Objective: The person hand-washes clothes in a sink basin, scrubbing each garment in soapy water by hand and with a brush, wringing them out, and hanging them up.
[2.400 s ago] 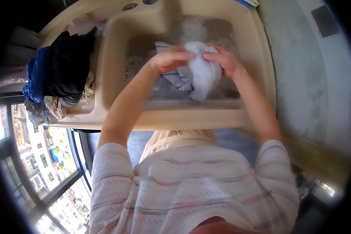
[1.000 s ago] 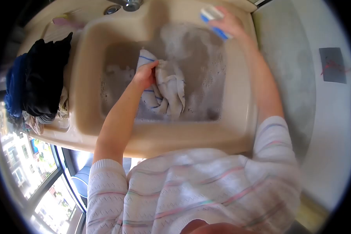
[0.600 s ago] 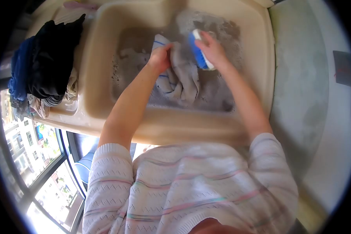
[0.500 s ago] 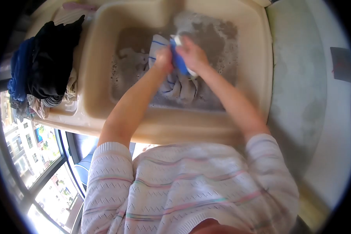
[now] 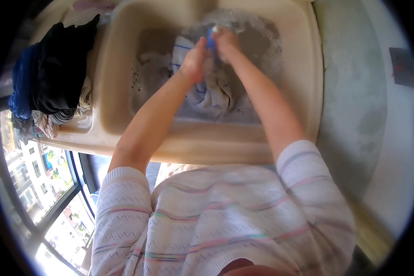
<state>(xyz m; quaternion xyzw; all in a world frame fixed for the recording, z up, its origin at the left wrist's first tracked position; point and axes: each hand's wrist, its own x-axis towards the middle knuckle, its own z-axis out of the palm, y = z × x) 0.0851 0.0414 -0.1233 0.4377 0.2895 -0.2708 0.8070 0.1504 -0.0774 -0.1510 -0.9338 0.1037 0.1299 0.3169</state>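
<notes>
Both my hands are raised over the soapy water in a beige washtub [image 5: 303,92]. My right hand [image 5: 226,42] is closed round a small blue-and-white item [image 5: 210,40]; blur hides whether it is a brush or folded cloth. Facing it from the left, my left hand [image 5: 194,60] has its fingers curled in, apparently on wet cloth. A white cloth with blue stripes [image 5: 183,45] lies bunched below and beside my left hand, partly in the grey water. Its crumpled lower end [image 5: 218,94] spreads under both wrists. Something greyish and blurred hangs between the hands.
Dark clothes, black [image 5: 60,69] and blue [image 5: 24,83], are piled on the tub's left ledge with lighter pieces underneath. Foam [image 5: 225,18] floats at the back of the water. A window [image 5: 55,193] is at lower left, a pale wall [image 5: 354,83] at right.
My hands have moved up and away from me, with the blue-and-white item between them. Less of its blue side shows now. The striped cloth stays nearly in place.
</notes>
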